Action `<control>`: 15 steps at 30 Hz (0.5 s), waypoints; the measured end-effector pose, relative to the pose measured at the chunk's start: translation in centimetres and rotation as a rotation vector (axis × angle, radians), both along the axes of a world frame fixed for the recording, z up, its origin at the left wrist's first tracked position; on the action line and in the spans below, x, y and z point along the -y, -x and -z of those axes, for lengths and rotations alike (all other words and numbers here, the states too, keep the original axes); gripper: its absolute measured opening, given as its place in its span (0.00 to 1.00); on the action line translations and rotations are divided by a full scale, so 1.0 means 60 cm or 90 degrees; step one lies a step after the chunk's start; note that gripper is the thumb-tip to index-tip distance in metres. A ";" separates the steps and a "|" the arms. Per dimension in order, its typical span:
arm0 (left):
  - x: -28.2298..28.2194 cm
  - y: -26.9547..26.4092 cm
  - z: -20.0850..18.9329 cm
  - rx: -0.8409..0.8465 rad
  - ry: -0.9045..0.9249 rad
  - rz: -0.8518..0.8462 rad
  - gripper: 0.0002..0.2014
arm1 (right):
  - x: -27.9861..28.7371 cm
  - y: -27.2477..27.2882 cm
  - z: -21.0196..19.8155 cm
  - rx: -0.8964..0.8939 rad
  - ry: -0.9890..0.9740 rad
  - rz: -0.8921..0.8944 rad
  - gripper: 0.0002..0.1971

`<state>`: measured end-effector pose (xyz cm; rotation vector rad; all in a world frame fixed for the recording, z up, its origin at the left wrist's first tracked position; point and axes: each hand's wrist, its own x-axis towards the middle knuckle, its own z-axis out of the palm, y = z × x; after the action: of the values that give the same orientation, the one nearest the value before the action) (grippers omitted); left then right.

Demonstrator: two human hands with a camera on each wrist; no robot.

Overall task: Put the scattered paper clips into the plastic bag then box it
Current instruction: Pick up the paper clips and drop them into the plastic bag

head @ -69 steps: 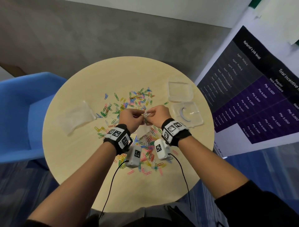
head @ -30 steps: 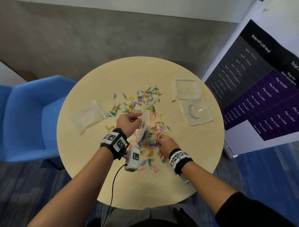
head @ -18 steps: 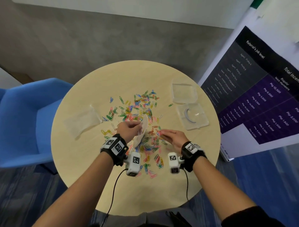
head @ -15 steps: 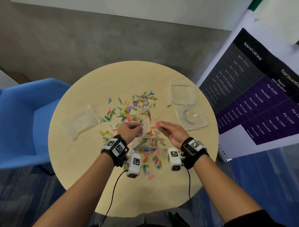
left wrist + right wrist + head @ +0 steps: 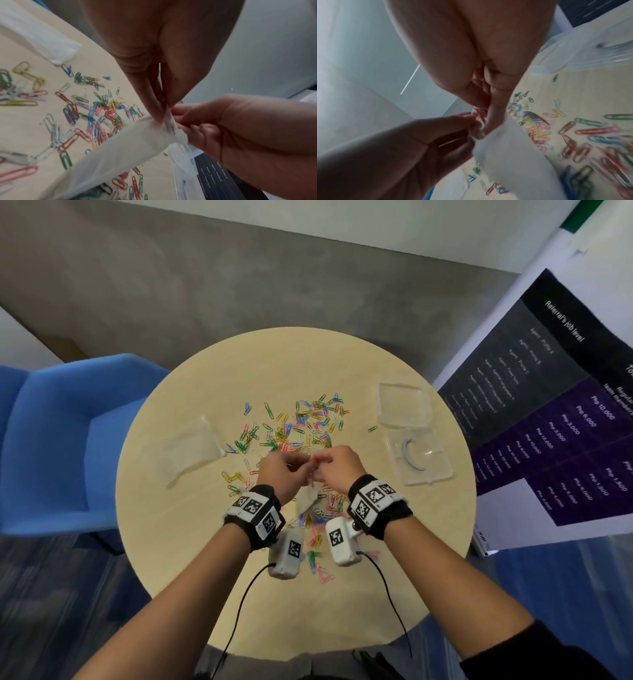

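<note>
The left hand [image 5: 279, 470] pinches the plastic bag [image 5: 306, 498] by its mouth, the bag hanging down toward the person; the right hand [image 5: 337, 469], touching that mouth, seemingly pinches red paper clips [image 5: 479, 113]; remaining clips [image 5: 301, 426] litter the worktop [image 5: 191, 542] just beyond and beneath.

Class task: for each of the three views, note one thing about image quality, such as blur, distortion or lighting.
Head view: wide-angle bend at the edges, round table evenly lit and sharp. Left wrist view: left hand looms dark and soft, paper clips behind it clearer. Right wrist view: motion blur smears the plastic bag and nearer clips, wall glare washed out.
</note>
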<state>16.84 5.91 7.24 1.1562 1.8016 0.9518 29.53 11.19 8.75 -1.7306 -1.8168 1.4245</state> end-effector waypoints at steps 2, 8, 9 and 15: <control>-0.001 0.014 0.001 -0.008 0.011 -0.018 0.08 | -0.004 0.010 -0.006 0.014 -0.022 -0.028 0.17; 0.002 0.040 -0.004 0.037 0.019 -0.049 0.08 | -0.014 0.007 -0.013 -0.099 -0.094 -0.003 0.05; 0.004 0.044 -0.004 0.034 0.017 -0.055 0.08 | -0.020 -0.001 -0.003 -0.118 -0.101 0.038 0.05; 0.006 0.066 -0.003 0.083 0.039 -0.089 0.06 | -0.024 -0.078 0.126 0.366 -0.045 -0.193 0.38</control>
<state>12.88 5.55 7.40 0.9185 1.8109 1.0220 34.22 12.61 1.17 -2.0419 -2.4748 0.9896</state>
